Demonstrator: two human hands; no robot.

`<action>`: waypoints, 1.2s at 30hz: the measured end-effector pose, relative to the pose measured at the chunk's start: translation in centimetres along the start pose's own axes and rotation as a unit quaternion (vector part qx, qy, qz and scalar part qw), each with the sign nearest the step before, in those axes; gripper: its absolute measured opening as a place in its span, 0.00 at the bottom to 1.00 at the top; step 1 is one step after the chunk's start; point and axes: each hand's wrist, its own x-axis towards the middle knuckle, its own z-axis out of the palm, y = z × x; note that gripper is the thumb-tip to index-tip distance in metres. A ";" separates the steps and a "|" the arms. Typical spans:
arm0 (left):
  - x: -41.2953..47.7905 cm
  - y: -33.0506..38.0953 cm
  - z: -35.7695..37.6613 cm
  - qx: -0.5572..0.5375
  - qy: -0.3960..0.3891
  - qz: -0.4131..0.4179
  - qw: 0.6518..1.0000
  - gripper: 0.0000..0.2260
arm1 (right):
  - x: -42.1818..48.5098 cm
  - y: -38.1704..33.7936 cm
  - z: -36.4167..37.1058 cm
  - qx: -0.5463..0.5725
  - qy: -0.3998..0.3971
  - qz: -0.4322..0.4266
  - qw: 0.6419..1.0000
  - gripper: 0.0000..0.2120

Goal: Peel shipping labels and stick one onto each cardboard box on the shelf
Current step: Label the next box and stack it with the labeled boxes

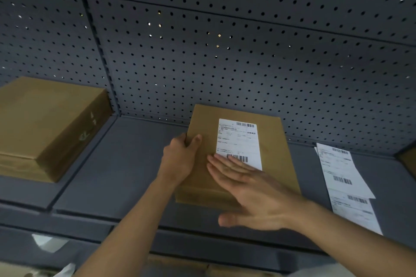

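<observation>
A cardboard box (45, 123) sat at the left of the shelf (135, 164). The left hand (180, 157) gripped the middle box (276, 141) by its left edge, thumb on top. 1 shipping label (238, 139) lay on that box's top. The right hand (254, 195), fingers straight, pressed flat on its lower end. A strip of labels (344, 177) lay further right.

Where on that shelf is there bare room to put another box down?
The widest bare patch of shelf lies between the left box and the middle box. A narrower strip runs between the middle box and the label sheets. The middle box is crowded: the left hand grips its edge, the right hand presses flat on its label.
</observation>
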 end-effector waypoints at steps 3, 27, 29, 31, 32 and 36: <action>0.0 0.1 -0.1 -0.002 -0.005 0.001 1.000 0.16 | 1.6 2.5 -0.2 0.011 0.019 0.040 0.999 0.48; -0.3 0.6 -0.1 0.019 -0.012 -0.012 1.000 0.18 | -1.8 3.4 2.8 0.037 0.089 0.089 0.991 0.34; -0.4 0.8 -0.2 0.016 -0.021 -0.015 1.000 0.18 | -1.9 3.4 2.5 0.060 0.099 0.087 0.989 0.34; -0.5 0.9 -0.3 0.010 -0.038 -0.018 0.999 0.18 | -2.2 3.5 2.4 0.094 0.131 0.091 0.983 0.34; -0.5 0.9 -0.4 0.008 -0.045 -0.018 0.999 0.17 | -2.5 3.8 2.6 0.111 0.153 0.108 0.976 0.32; -1.0 0.8 -1.3 0.002 -0.063 -0.035 0.997 0.22 | -4.9 5.4 3.4 0.190 0.254 0.241 0.917 0.25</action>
